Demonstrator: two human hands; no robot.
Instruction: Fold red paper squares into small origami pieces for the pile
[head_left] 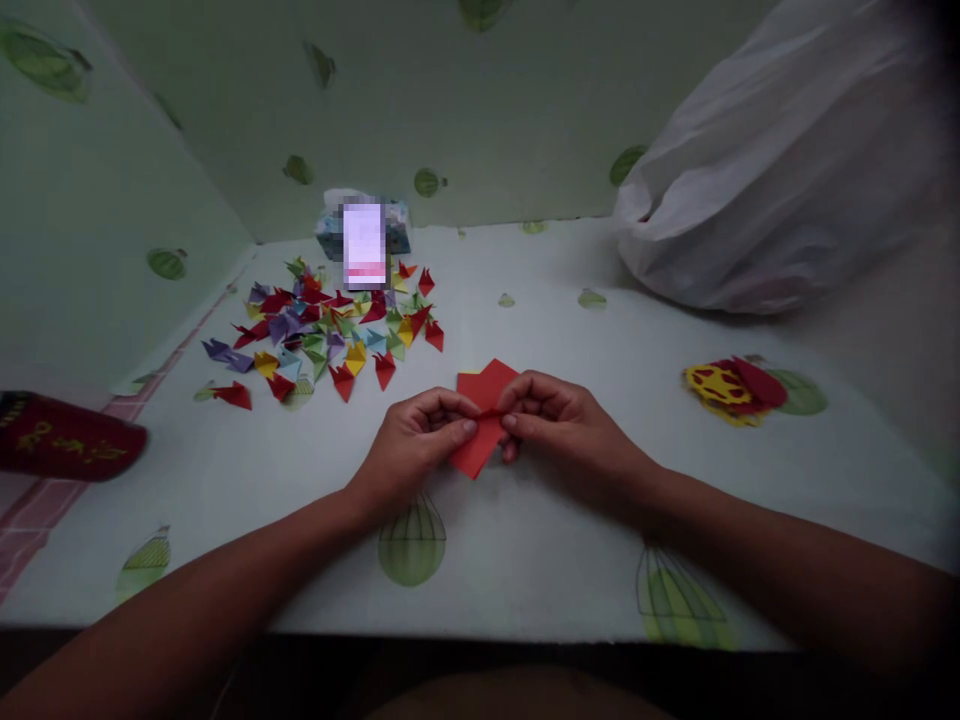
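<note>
A partly folded sheet of red origami paper [478,455] is held in front of me, just above the table. My left hand [424,430] pinches its left side between thumb and fingers. On the other side, my right hand [551,415] pinches it in the same way, the two thumbs close together at the middle. The fingers cover part of the paper's folds. Beyond my hands, to the left, lies a loose heap of small folded paper pieces [322,325] in red, purple, green, yellow and blue, several with pointed tips.
Behind the heap, a lit phone [364,240] leans on a tissue box [401,225]. A large white plastic bag [750,200] stands at the back right. Yellow and red cut-outs [720,388] lie on the right. A dark red cylinder [75,437] sits at the left edge of the table [525,560].
</note>
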